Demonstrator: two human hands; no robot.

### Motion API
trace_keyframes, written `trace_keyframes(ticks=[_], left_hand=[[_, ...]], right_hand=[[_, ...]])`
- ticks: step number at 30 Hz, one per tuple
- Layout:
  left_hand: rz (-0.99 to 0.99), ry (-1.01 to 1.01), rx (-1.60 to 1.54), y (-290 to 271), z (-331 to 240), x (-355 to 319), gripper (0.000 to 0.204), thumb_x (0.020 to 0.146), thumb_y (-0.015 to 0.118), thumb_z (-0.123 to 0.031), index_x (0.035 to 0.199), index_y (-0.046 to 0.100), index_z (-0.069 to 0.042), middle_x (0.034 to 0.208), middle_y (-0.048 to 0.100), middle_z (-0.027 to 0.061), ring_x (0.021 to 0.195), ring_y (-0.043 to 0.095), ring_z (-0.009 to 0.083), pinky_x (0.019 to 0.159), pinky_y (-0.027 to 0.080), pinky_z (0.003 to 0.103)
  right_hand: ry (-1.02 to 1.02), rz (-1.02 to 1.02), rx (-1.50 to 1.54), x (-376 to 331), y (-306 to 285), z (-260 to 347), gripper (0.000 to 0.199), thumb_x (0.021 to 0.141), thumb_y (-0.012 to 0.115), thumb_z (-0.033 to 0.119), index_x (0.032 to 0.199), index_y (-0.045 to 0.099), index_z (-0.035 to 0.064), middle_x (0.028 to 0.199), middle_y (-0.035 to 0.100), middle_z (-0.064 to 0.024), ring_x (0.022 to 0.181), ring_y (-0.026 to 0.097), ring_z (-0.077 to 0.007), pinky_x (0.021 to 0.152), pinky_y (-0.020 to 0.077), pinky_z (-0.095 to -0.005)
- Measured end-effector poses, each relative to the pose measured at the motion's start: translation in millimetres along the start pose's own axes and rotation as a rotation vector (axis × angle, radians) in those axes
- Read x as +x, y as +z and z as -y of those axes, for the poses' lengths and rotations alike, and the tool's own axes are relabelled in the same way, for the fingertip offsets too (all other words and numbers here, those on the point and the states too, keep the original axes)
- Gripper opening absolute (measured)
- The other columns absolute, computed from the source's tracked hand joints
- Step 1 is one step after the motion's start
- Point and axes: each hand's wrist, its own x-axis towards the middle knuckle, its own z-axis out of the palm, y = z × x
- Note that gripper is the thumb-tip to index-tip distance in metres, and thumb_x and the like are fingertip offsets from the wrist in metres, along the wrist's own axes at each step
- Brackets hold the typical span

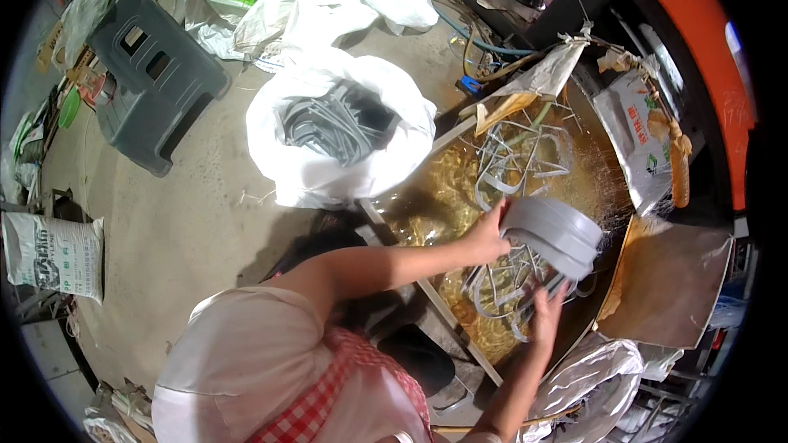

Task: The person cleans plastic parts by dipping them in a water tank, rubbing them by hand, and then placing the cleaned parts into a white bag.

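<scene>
1. The floor (pixel 164 238) was of beige-grey colour, and its surface looked hard.
2. Near its far edge, several white bags (pixel 312 16) lay crumpled close together.
3. Toward its far left corner stood one grey step stool (pixel 160 86).
4. To the right of this stool stood a white sack (pixel 271 139), its mouth open upward.
5. Along the floor's right side was a wide trough (pixel 458 331).

Bright light bleaches the open white sack (pixel 267 135) and scatters golden glints across the water (pixel 427 226), as a dark shadow falls on the floor (pixel 197 213) beside it; slight blur softens the gray piece (pixel 554 234), and fisheye distortion curves edges toward blackened corners.
</scene>
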Motion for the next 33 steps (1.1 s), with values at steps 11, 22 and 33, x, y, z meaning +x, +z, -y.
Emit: trace_keyframes(ticks=[11, 22, 33], left_hand=[[-0.433, 0.385, 0.04, -212, -108, -3, 0.071, 0.065, 0.065, 0.007, 0.127, 0.032, -0.004, 0.113, 0.05, 0.0114, 0.107, 0.049, 0.0197, 0.089, 0.04, 0.03], [-0.545, -0.468, -0.178, -451, -10, -77, 0.037, 0.077, 0.06, -0.009, 0.112, 0.053, 0.002, 0.099, 0.059, 0.0109, 0.09, 0.056, 0.0193, 0.081, 0.044, 0.032], [-0.723, 0.061, 1.188, -428, -10, -95, 0.057, 0.079, 0.063, -0.021, 0.127, 0.04, -0.001, 0.123, 0.044, 0.0158, 0.106, 0.047, 0.0258, 0.089, 0.039, 0.037]], right_hand=[[-0.223, -0.025, 0.233, 114, 240, 64, 0.019, 0.078, 0.056, 0.006, 0.095, 0.05, 0.0, 0.073, 0.051, -0.0035, 0.058, 0.046, -0.0091, 0.049, 0.0359, -0.0216], [-0.164, 0.407, -0.506, 171, 411, 16, 0.033, 0.077, 0.056, 0.021, 0.101, 0.051, -0.0017, 0.093, 0.061, -0.0192, 0.091, 0.058, -0.0342, 0.077, 0.0459, -0.0416], [-0.487, 0.267, -0.87, 140, 424, 5, 0.056, 0.061, 0.075, 0.031, 0.101, 0.051, 0.0003, 0.089, 0.059, -0.0147, 0.084, 0.057, -0.0298, 0.078, 0.0453, -0.0374]])
